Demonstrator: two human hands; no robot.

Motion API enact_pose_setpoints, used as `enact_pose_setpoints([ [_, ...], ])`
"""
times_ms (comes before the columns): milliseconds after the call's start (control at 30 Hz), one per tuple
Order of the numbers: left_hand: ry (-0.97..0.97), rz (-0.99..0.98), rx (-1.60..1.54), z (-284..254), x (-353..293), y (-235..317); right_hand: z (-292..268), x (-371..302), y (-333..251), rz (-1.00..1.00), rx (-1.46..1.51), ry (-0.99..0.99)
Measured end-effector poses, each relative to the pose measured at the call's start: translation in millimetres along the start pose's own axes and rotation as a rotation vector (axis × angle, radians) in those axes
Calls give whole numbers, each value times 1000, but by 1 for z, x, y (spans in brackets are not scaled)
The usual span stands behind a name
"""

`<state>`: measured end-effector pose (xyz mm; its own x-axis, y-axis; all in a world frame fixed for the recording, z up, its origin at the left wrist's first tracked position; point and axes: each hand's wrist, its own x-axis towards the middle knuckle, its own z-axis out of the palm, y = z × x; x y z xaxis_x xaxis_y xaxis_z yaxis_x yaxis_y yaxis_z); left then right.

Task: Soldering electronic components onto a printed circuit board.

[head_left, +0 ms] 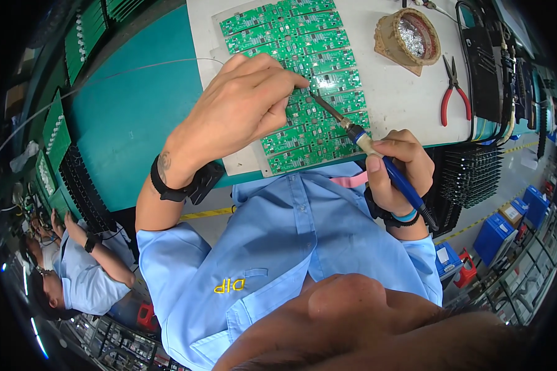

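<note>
My right hand (403,170) grips a soldering iron (402,184) by its blue and pale handle, its cord end pointing down toward my wrist. The dark tip reaches the panel of green circuit boards (315,117), close to my left fingertips. Above the boards, my left hand (244,102) is closed, index finger stretched toward the iron's tip. A thin solder wire (167,63) runs in from the left and passes behind this hand; the fingers hide its end. Small parts dot the board strips, which lie side by side on a whitish sheet (387,105).
Red-handled pliers (455,99) and a round tub of silvery scraps (408,37) sit at the right. A green mat (142,117) covers the left side. Racked boards (59,133) stand far left, near a co-worker (93,266). Black racks (470,176) and blue bins (495,238) are right.
</note>
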<state>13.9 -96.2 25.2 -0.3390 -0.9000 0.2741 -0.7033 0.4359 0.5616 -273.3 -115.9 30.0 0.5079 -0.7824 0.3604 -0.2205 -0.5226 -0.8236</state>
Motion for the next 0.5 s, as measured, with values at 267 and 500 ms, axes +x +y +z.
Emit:
enact_pose_setpoints([
  [267,-5,-11,17,0,-1,1,0,1,1,-12,0,-4],
  [500,-1,3,21,2,-1,0,1,1,-1,-11,-11,-12],
])
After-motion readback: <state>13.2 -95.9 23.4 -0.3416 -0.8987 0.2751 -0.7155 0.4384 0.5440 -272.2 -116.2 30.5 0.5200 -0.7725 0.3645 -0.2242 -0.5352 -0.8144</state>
